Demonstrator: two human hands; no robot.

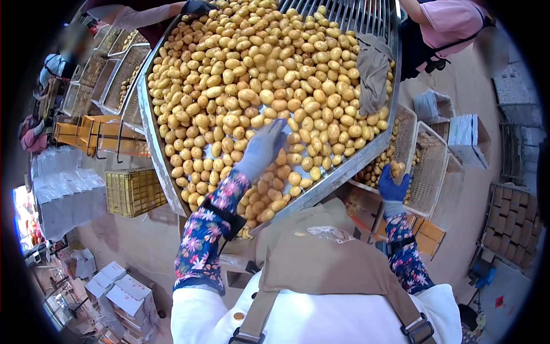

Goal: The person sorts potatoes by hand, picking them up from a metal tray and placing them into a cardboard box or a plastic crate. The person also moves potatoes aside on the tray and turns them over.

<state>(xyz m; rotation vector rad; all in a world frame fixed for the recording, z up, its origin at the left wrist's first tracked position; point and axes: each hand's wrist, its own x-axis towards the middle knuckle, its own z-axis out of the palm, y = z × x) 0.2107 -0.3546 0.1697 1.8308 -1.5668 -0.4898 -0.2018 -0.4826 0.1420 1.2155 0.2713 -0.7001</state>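
Potatoes (269, 86) fill a sloping metal sorting table (153, 132) across the centre and top of the frame. Lower right, the right hand (394, 182), in a blue glove, closes around a single potato (397, 168) just above white mesh crates (427, 163). At centre, the left hand (262, 148), grey-gloved with fingers extended together, rests flat on the pile. Small, firm and rounded, the tubers look light but prone to rolling, best cupped whole in the palm. A grey cloth (372, 69) lies farther up; another worker's gloved hand (197, 7) reaches in at the top edge.
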